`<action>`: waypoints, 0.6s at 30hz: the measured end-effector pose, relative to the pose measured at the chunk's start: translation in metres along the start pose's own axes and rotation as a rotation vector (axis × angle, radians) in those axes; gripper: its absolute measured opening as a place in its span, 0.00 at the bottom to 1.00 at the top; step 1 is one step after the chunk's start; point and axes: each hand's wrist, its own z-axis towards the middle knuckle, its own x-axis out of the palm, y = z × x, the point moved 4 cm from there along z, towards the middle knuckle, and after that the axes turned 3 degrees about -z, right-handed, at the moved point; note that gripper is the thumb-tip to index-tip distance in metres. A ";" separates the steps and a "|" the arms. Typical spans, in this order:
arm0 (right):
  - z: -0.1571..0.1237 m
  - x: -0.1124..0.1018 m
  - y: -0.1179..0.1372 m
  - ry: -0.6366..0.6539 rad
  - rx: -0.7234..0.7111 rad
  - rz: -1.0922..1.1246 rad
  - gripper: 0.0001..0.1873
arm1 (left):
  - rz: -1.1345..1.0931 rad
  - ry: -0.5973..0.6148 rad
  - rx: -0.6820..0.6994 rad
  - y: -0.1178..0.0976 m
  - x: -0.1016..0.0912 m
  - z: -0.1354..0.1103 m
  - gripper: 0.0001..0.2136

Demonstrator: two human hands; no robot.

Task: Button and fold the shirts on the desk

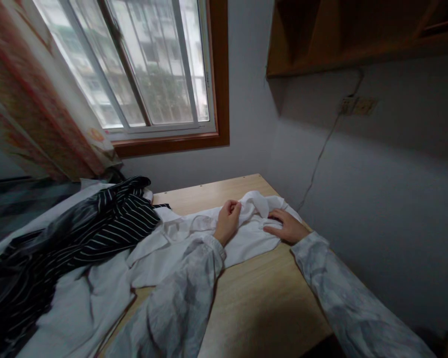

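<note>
A rumpled white garment (246, 246) lies spread across the wooden tabletop, with a raised, bunched fold near its far right end. My left hand (228, 221) is closed in a pinch at that fold, gripping the cloth. To the right, my right hand (286, 226) rests on the same garment with its thumb and fingers apart. Part of the cloth under the right palm is hidden.
Black clothing with white stripes (123, 228) is heaped at the left, beside more white cloth (93, 293). The wooden tabletop (269, 303) meets the wall on the right. A window (160, 74), curtain (41, 89), wall shelf (343, 40) and socket (358, 105) surround it.
</note>
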 end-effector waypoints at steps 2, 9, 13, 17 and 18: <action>0.000 0.003 0.001 0.038 0.017 0.028 0.20 | 0.010 0.034 -0.015 -0.004 0.002 -0.003 0.19; -0.015 -0.007 -0.004 -0.091 0.176 -0.072 0.25 | 0.381 0.288 -0.034 -0.043 -0.041 -0.043 0.20; -0.034 -0.037 -0.031 -0.283 0.417 -0.129 0.29 | 0.645 0.353 0.168 -0.087 -0.125 -0.073 0.24; -0.031 -0.079 -0.058 -0.493 0.447 -0.127 0.31 | 1.001 0.139 0.142 -0.114 -0.221 -0.091 0.25; -0.025 -0.089 -0.058 -0.576 0.396 -0.167 0.29 | 1.093 0.082 0.082 -0.116 -0.239 -0.096 0.27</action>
